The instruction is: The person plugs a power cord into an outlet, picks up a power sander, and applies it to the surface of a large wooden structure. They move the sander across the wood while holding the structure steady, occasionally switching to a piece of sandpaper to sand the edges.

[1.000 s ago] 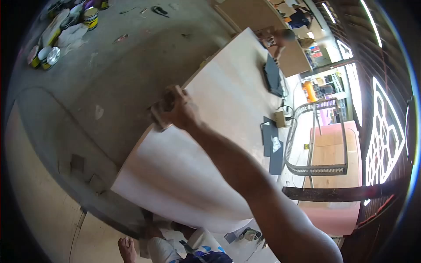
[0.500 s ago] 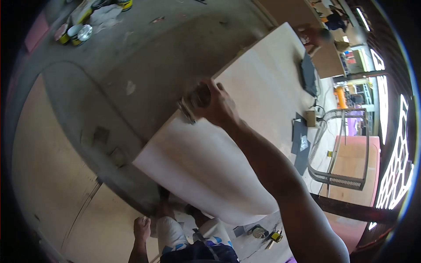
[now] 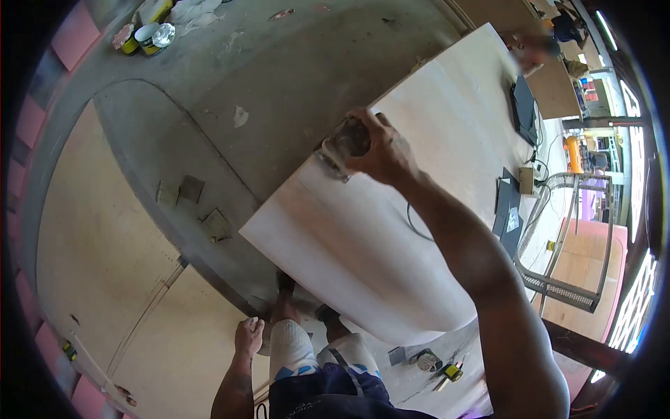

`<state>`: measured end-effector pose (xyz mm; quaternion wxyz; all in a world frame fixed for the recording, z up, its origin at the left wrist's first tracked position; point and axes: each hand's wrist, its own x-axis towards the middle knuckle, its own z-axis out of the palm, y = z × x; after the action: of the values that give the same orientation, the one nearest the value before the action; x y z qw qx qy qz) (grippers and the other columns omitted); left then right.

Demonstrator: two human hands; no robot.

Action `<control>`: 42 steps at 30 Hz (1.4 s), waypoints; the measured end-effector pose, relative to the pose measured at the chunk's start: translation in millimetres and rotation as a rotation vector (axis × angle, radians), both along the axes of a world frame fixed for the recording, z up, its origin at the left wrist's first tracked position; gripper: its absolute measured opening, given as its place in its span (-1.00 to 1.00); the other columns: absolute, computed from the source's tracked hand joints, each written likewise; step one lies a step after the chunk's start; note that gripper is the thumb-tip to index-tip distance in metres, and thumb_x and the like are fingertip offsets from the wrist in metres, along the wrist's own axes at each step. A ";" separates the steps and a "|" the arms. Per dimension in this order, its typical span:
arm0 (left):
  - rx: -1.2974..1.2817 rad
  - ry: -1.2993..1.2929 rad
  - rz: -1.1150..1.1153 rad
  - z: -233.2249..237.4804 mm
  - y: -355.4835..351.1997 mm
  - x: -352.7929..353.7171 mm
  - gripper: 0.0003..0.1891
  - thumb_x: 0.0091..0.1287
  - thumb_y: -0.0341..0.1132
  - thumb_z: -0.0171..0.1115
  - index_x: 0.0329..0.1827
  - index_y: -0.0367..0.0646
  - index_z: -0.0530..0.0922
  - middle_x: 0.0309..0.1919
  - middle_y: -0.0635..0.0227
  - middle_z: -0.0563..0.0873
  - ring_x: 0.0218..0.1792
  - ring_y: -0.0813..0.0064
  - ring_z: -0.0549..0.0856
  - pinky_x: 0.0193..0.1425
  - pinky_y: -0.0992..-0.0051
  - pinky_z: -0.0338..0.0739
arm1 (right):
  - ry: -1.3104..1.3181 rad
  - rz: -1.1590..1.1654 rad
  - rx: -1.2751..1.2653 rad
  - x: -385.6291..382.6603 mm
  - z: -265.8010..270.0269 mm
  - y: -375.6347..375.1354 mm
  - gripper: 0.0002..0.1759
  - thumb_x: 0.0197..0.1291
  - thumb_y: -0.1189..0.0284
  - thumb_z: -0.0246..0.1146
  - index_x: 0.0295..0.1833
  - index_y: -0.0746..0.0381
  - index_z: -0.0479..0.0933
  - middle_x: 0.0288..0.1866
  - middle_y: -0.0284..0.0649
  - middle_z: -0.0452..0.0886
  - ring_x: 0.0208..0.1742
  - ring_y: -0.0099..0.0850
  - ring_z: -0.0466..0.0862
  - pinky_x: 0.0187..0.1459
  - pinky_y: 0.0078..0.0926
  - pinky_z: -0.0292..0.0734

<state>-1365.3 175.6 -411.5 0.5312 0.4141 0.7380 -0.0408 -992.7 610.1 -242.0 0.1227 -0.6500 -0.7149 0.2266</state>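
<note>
My right hand (image 3: 387, 150) is wrapped round an electric palm sander (image 3: 347, 145), which lies against the left long edge of a large pale panel (image 3: 335, 237). Part of the sander is hidden by my fingers. A thin cord (image 3: 417, 225) shows beside my forearm, over the panel. Down by my left thigh, my left hand (image 3: 249, 336) is closed in a fist, with nothing visible in it. Beside that hand is another broad wooden panel (image 3: 153, 279).
Worn sanding pads (image 3: 216, 225) lie on the grey floor (image 3: 279, 91). Cans (image 3: 146, 35) stand at the far left. Dark sheets (image 3: 525, 108) sit along the panel's right side. A metal frame (image 3: 600, 265) stands at right. Another person (image 3: 537, 52) is at the far end.
The view has shifted, so the panel and sander appear farther right and higher. The sander stays near the same stretch of edge. The cord now shows beside my forearm.
</note>
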 end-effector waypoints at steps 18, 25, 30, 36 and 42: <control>0.283 -0.114 0.041 38.5 94.0 54.4 -0.50 0.59 -0.02 0.29 0.36 -0.25 0.63 0.21 0.04 0.73 0.29 0.06 0.68 0.33 0.22 0.63 | -0.037 -0.169 0.017 -2.8 -13.6 58.8 -0.08 -0.15 0.12 0.60 0.45 -0.08 0.49 0.28 0.03 0.59 0.21 0.05 0.75 0.24 -0.05 0.71; 0.825 -0.249 0.264 101.8 246.6 141.0 -0.42 0.71 -0.08 0.15 0.62 -0.25 0.34 0.54 0.08 0.44 0.54 0.09 0.47 0.60 0.08 0.40 | -0.149 0.252 -0.092 -53.4 8.3 -70.0 -0.21 0.17 0.28 0.45 0.52 -0.06 0.35 0.47 0.11 0.46 0.29 0.05 0.73 0.17 -0.05 0.78; 0.914 -0.598 0.529 125.6 334.1 210.2 -0.38 0.74 0.01 0.02 0.62 -0.30 0.36 0.56 -0.01 0.45 0.57 0.08 0.46 0.65 0.15 0.33 | -0.125 0.192 -0.062 -53.0 -11.6 -94.4 -0.42 0.39 0.27 0.31 0.48 -0.01 0.37 0.44 0.07 0.49 0.31 0.01 0.72 0.15 -0.11 0.78; 0.764 -0.740 0.205 131.5 429.9 234.3 -0.34 0.76 0.10 -0.13 0.61 -0.29 0.41 0.52 -0.03 0.54 0.56 0.08 0.48 0.65 0.20 0.33 | -0.045 -0.063 -0.127 -31.3 11.8 -32.8 -0.44 0.37 0.37 0.32 0.42 0.07 0.31 0.29 0.09 0.52 0.19 0.16 0.73 0.05 0.03 0.76; 0.906 -0.688 0.212 131.9 434.0 213.4 -0.37 0.78 0.06 -0.15 0.56 -0.32 0.47 0.45 -0.04 0.62 0.46 0.08 0.59 0.57 0.21 0.43 | 0.012 -0.023 -0.057 -49.7 5.1 -23.9 -0.30 0.36 0.35 0.33 0.55 0.13 0.25 0.40 0.18 0.47 0.10 0.20 0.77 0.09 0.08 0.78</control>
<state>-1151.8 609.6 -279.6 0.5115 0.5134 0.5042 0.4696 -1042.3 586.2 -236.9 0.1111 -0.6601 -0.6999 0.2492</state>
